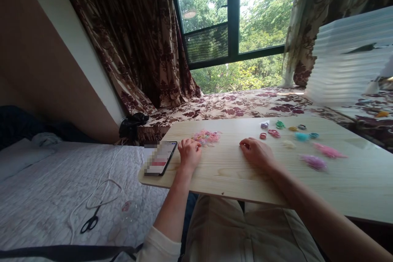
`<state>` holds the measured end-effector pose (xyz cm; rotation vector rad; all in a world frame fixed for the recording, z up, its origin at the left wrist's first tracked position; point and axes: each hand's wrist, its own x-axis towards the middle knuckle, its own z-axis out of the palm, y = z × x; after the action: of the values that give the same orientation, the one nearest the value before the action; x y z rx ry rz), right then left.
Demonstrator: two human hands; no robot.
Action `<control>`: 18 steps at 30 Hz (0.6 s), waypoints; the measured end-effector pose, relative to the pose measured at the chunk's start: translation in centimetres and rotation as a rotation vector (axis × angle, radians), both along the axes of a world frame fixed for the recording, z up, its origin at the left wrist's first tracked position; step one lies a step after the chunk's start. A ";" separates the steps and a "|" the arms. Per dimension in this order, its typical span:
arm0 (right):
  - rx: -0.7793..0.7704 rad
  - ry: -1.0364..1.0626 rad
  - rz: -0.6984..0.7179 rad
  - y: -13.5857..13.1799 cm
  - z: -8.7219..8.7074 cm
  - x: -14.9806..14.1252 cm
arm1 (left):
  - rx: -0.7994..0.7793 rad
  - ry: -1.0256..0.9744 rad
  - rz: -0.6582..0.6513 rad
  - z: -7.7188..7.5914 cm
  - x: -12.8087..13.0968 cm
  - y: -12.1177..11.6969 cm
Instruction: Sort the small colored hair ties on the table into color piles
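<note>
Two bare hands of mine are over the pale wooden counter. My left hand is at the near left edge of a loose, mostly pink pile of small bands, its fingers bent down toward the wood; I cannot tell whether they have hold of a band. My right hand lies between that pile and the sorted groups, its fingers curled inward with thumb and forefinger close together, and I cannot tell whether anything is pinched there. To its right sit the groups: a red bundle, a green bundle, a cyan heap, a pale cream heap, a long pink heap and, nearest me, a purple heap. Left of my left hand lies a phone; black scissors rest on the bed.
</note>
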<state>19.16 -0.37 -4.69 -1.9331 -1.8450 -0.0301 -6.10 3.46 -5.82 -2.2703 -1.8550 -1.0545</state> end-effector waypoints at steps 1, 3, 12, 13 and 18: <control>0.001 -0.001 -0.002 0.0 0.0 0.0 | -0.006 0.006 0.002 0.0 0.1 -0.1; 0.003 -0.006 -0.004 0.0 0.0 0.0 | -0.026 0.017 0.012 0.1 0.2 -0.2; 0.010 -0.009 0.001 -0.1 -0.1 0.0 | -0.058 0.024 0.023 0.1 0.3 -0.4; 0.007 -0.005 0.000 -0.1 0.0 0.0 | -0.057 0.021 0.029 0.1 0.3 -0.4; -0.003 0.012 0.000 -0.1 0.1 -0.1 | -0.067 0.025 0.052 0.1 0.4 -0.3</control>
<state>19.08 -0.51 -4.55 -1.9306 -1.8386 -0.0155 -5.74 3.16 -5.71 -2.2454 -1.9574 -0.9672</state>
